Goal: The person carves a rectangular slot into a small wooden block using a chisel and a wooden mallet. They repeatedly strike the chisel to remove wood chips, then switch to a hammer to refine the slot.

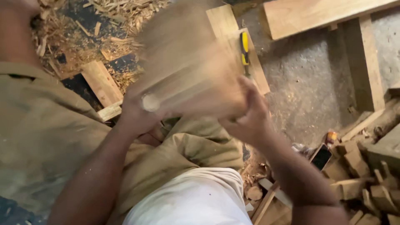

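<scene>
A blurred wooden block [187, 79], light brown and chunky, is held up between both hands above my lap. My left hand [135, 112] grips its left lower side. My right hand [250, 114] clasps its right lower edge, fingers curled up along it. The block is motion-blurred, so its exact shape is unclear. A pale round spot shows on its lower left face. Behind the block a yellow-and-black handled tool [245, 50] lies on a plank [233, 37].
Wood shavings [116, 25] and a short board [100, 81] lie at the upper left. A long plank [316, 14] and an upright board [368, 62] sit upper right on grey floor. Wood offcuts [366, 171] and a phone [321, 157] lie at the right.
</scene>
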